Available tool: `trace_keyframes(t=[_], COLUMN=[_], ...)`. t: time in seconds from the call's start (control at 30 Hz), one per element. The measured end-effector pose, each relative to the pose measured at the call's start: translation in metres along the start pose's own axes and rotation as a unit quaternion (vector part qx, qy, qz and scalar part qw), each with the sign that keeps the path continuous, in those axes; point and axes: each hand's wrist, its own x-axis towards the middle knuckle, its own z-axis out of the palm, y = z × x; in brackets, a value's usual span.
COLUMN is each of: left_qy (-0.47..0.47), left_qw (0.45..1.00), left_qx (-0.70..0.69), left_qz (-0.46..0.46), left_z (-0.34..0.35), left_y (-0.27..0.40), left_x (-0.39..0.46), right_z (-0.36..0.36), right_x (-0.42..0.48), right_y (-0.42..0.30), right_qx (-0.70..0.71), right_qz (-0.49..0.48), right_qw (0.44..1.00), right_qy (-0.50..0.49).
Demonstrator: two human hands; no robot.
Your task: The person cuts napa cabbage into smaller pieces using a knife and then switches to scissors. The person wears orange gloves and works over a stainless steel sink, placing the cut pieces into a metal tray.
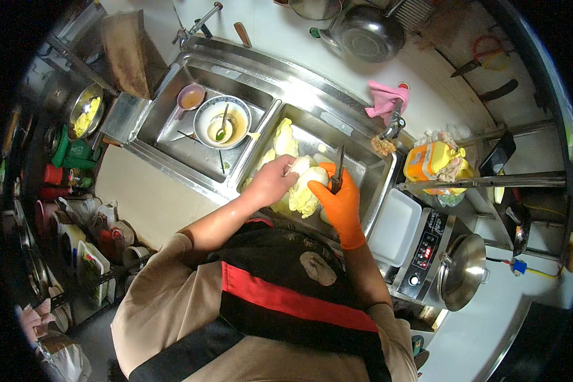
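Observation:
My bare left hand [273, 180] grips a pale yellow napa cabbage piece [306, 193] from its left side, above the right sink basin [358, 167]. On the other side my right hand [342, 203], in an orange rubber glove, holds a dark knife [339, 167] with its blade pointing away from me. The gloved thumb also rests against the cabbage. Loose cabbage leaves [285, 138] lie in the basin beyond my left hand. More pale pieces are partly hidden beneath my hands.
The left basin [167, 129] holds a bowl [203, 119] with a spoon and a pink ladle [191, 98]. A faucet [395, 125] with a pink cloth [384, 100] stands at the right basin's back. A white tray [395, 229], induction cooker [425, 258] and lidded pot [465, 272] sit right.

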Motion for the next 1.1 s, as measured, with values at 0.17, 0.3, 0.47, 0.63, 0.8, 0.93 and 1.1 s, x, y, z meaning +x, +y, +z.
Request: trace_keyframes(t=[0.17,0.3,0.47,0.63,0.8,0.93,1.1], left_qy=[0.013,0.008,0.116,0.048,-0.139,-0.142,-0.16], left_qw=[0.999,0.961,0.953,0.984,0.887,0.8,0.855], left_qx=[-0.049,-0.251,0.113,-0.013,-0.44,-0.572,-0.483], left_qz=[-0.002,-0.115,0.257,0.172,-0.032,-0.117,-0.104], left_z=[0.008,0.018,0.021,0.032,0.026,0.019,0.022], left_y=[-0.013,0.001,0.023,0.018,-0.028,-0.041,-0.037], left_x=[0.0,-0.008,-0.032,-0.021,-0.008,-0.001,0.012], right_z=[-0.009,-0.005,0.008,0.012,-0.017,-0.041,-0.025], right_x=[0.002,0.003,0.013,0.009,0.014,0.015,0.01], right_y=[-0.003,-0.007,-0.012,-0.009,-0.02,-0.019,0.015], right_qx=[-0.039,-0.045,0.042,0.028,-0.051,-0.002,0.082], right_qz=[0.038,-0.016,0.005,0.033,0.042,0.17,0.166], right_qw=[0.999,0.995,0.986,0.994,0.998,0.981,0.973], right_qy=[0.004,0.087,0.164,0.096,0.02,-0.091,-0.137])
